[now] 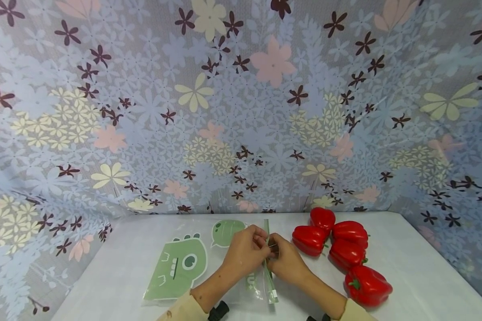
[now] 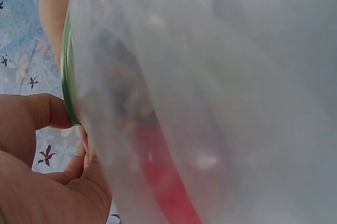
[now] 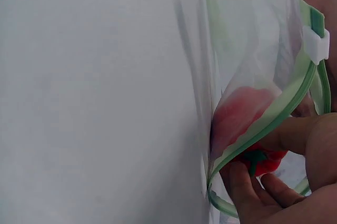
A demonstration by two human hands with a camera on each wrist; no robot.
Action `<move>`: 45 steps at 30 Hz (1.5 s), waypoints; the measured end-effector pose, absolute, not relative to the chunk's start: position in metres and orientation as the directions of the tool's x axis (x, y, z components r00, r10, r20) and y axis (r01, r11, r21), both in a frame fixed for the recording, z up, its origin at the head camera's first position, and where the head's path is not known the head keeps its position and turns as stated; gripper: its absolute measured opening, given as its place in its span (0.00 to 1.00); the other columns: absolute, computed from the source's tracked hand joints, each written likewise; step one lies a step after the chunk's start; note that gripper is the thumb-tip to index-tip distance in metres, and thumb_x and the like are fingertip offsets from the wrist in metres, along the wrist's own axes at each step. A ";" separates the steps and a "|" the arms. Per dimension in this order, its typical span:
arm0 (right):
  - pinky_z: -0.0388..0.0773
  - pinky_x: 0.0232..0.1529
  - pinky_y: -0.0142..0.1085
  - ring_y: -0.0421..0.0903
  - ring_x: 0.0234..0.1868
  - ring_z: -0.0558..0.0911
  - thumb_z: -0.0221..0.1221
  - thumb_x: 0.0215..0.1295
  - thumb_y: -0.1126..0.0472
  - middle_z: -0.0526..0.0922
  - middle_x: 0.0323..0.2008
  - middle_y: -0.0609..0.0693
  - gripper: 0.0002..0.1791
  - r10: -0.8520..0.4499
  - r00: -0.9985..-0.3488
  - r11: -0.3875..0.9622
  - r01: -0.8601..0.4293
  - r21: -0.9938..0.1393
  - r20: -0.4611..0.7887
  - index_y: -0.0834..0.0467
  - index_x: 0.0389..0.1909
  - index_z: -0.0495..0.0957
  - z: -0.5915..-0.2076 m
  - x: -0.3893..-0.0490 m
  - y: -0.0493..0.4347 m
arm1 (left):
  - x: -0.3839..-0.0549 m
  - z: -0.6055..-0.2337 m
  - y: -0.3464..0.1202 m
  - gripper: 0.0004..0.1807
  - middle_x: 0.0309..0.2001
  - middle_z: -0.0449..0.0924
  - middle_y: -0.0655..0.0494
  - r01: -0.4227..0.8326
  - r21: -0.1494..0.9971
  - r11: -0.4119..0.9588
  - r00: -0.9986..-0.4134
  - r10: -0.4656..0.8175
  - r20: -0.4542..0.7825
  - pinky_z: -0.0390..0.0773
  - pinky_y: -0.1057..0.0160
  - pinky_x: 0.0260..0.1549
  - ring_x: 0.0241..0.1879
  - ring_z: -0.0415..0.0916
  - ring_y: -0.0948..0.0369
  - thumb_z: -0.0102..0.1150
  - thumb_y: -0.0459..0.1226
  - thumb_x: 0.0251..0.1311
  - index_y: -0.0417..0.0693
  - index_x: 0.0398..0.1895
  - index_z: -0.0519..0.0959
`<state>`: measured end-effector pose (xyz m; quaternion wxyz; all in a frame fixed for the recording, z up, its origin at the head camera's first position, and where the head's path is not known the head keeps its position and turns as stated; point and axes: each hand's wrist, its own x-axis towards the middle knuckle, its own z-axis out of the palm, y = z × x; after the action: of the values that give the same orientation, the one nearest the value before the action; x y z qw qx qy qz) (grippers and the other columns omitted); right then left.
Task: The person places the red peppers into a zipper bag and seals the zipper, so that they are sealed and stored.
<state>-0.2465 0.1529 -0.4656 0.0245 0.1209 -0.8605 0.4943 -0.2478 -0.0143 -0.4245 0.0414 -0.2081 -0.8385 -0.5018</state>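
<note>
A clear zipper bag [image 1: 184,269] with a green dinosaur print lies across the table, its green zipper strip [image 1: 270,283] on the right side. My left hand [image 1: 244,250] pinches this strip near its middle. Across from it, my right hand [image 1: 288,262] grips the same edge, fingers close to the left ones. The right wrist view shows the bag's mouth parted, with a white slider [image 3: 316,44] on the strip. A red bell pepper [image 3: 245,111] shows there partly through the film; whether it is inside or behind the bag, I cannot tell.
Several red bell peppers [image 1: 347,254] lie in a cluster to the right of my right hand, the nearest one [image 1: 368,286] beside the right forearm. Floral cloth [image 1: 241,111] hangs behind and around the white table [image 1: 419,263].
</note>
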 end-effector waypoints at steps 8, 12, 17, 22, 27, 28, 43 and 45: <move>0.87 0.49 0.36 0.52 0.51 0.88 0.66 0.55 0.75 0.82 0.55 0.63 0.27 -0.173 -0.975 0.404 -0.199 -0.893 0.139 0.66 0.58 0.74 -0.466 -0.244 0.153 | -0.249 -0.425 -0.015 0.12 0.32 0.81 0.61 0.383 0.820 0.425 -0.914 0.301 0.271 0.78 0.68 0.27 0.27 0.76 0.68 0.66 0.30 0.57 0.44 0.44 0.82; 0.86 0.49 0.35 0.50 0.49 0.87 0.65 0.54 0.75 0.81 0.53 0.61 0.28 -0.161 -0.977 0.407 -0.197 -0.892 0.142 0.67 0.59 0.73 -0.466 -0.240 0.153 | -0.248 -0.425 -0.015 0.13 0.32 0.81 0.62 0.378 0.821 0.428 -0.917 0.297 0.267 0.78 0.68 0.26 0.27 0.77 0.68 0.66 0.29 0.55 0.44 0.45 0.83; 0.86 0.53 0.36 0.49 0.49 0.86 0.67 0.55 0.74 0.81 0.51 0.58 0.27 -0.165 -0.973 0.408 -0.218 -0.886 0.163 0.67 0.58 0.74 -0.463 -0.233 0.155 | -0.248 -0.425 -0.014 0.14 0.32 0.81 0.61 0.376 0.824 0.424 -0.918 0.294 0.267 0.77 0.68 0.25 0.27 0.77 0.68 0.66 0.29 0.54 0.43 0.46 0.82; 0.86 0.52 0.37 0.50 0.49 0.85 0.68 0.56 0.73 0.81 0.51 0.54 0.27 -0.196 -0.954 0.462 -0.292 -0.837 0.225 0.64 0.57 0.75 -0.458 -0.221 0.160 | -0.247 -0.425 -0.013 0.15 0.32 0.81 0.62 0.385 0.816 0.431 -0.915 0.296 0.276 0.77 0.67 0.23 0.27 0.78 0.69 0.67 0.30 0.55 0.44 0.47 0.82; 0.87 0.50 0.39 0.51 0.49 0.85 0.67 0.56 0.73 0.82 0.49 0.53 0.26 -0.269 -0.921 0.501 -0.383 -0.776 0.280 0.61 0.57 0.76 -0.454 -0.208 0.166 | -0.247 -0.427 -0.013 0.15 0.31 0.80 0.63 0.387 0.809 0.442 -0.915 0.290 0.279 0.77 0.68 0.23 0.27 0.77 0.69 0.69 0.30 0.55 0.44 0.47 0.82; 0.87 0.49 0.38 0.51 0.49 0.85 0.67 0.56 0.72 0.82 0.49 0.52 0.26 -0.281 -0.914 0.511 -0.402 -0.760 0.294 0.60 0.57 0.76 -0.453 -0.206 0.168 | -0.248 -0.427 -0.013 0.15 0.31 0.80 0.63 0.388 0.808 0.444 -0.915 0.290 0.281 0.77 0.68 0.24 0.27 0.77 0.69 0.69 0.30 0.55 0.44 0.47 0.82; 0.87 0.50 0.40 0.44 0.51 0.83 0.76 0.55 0.64 0.80 0.51 0.39 0.29 -0.317 -0.878 0.693 -0.473 -0.545 0.359 0.48 0.56 0.78 -0.438 -0.169 0.192 | -0.249 -0.428 -0.015 0.14 0.30 0.79 0.63 0.418 0.797 0.437 -0.902 0.304 0.306 0.77 0.68 0.24 0.26 0.75 0.69 0.67 0.29 0.53 0.43 0.45 0.83; 0.87 0.52 0.43 0.46 0.53 0.82 0.78 0.54 0.60 0.80 0.54 0.40 0.30 -0.303 -0.907 0.726 -0.419 -0.545 0.292 0.47 0.57 0.78 -0.434 -0.166 0.196 | -0.249 -0.427 -0.016 0.14 0.30 0.79 0.63 0.411 0.797 0.442 -0.905 0.304 0.298 0.77 0.68 0.25 0.26 0.75 0.69 0.67 0.29 0.54 0.43 0.45 0.83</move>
<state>-0.1658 0.1963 -0.4342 0.0915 0.1952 -0.9245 0.3143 -0.2486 -0.0159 -0.4270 0.0551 -0.2108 -0.8474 -0.4843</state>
